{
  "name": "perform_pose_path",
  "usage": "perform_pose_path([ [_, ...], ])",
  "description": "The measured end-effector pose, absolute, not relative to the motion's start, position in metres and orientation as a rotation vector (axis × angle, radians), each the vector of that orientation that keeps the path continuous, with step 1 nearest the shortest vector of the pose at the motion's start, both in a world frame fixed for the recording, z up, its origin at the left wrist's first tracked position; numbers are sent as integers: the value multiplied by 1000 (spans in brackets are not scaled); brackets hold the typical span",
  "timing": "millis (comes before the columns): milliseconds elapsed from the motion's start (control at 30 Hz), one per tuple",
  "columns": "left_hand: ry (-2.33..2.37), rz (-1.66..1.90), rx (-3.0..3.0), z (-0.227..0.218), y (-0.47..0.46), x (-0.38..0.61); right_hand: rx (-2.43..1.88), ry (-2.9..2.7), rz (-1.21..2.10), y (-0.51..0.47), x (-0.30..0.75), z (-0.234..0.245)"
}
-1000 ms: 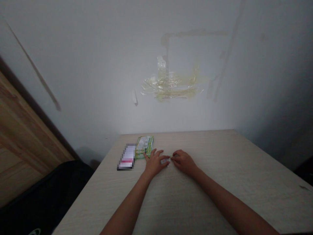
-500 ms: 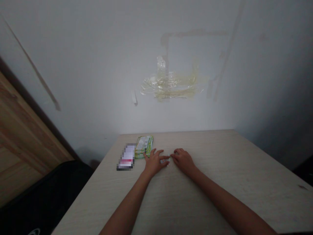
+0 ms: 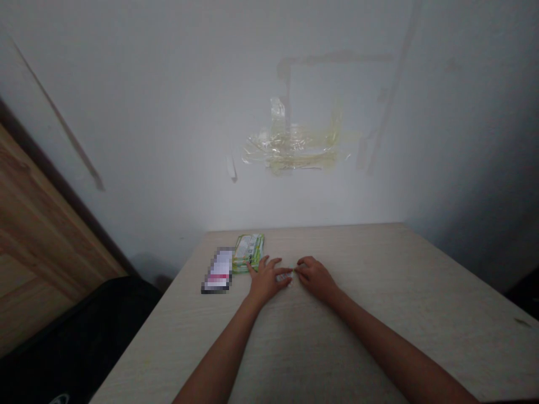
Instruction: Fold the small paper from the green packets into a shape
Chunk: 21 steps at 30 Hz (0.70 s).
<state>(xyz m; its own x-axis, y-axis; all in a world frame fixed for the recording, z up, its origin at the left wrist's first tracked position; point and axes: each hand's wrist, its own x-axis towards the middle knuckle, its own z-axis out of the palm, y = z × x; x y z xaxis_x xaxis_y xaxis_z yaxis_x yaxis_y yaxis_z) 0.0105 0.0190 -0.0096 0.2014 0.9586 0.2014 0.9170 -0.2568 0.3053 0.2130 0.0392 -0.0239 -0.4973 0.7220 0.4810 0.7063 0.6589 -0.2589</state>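
Note:
My left hand [image 3: 266, 280] lies on the table with its fingers spread. Its index finger and thumb rest around a small pale piece [image 3: 287, 276] with faint markings, too small to name. Close to its right, my right hand [image 3: 315, 276] has thumb and fingertips pinched together at the edge of that piece. A tiny greenish bit shows at the pinch, but what the fingers hold cannot be made out. Just beyond my left hand, a green and white packet [image 3: 249, 249] lies flat, close to the outstretched little finger side.
Left of the packet lies a phone [image 3: 218, 270] with a blurred screen. The pale wooden table [image 3: 379, 280] meets a wall [image 3: 177, 140] with peeling clear tape [image 3: 295, 146]. A black bag-like object [image 3: 105, 314] and a wooden panel [image 3: 37, 235] stand at the left.
My right hand has shifted very slightly, its fingertips still pinched beside the small piece. My left hand stays in place.

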Motion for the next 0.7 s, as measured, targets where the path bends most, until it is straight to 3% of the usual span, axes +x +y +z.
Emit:
perform_pose_path([
  [700, 1883, 520, 2331, -9, 18, 12, -821, -2456, 34, 32, 214, -17],
])
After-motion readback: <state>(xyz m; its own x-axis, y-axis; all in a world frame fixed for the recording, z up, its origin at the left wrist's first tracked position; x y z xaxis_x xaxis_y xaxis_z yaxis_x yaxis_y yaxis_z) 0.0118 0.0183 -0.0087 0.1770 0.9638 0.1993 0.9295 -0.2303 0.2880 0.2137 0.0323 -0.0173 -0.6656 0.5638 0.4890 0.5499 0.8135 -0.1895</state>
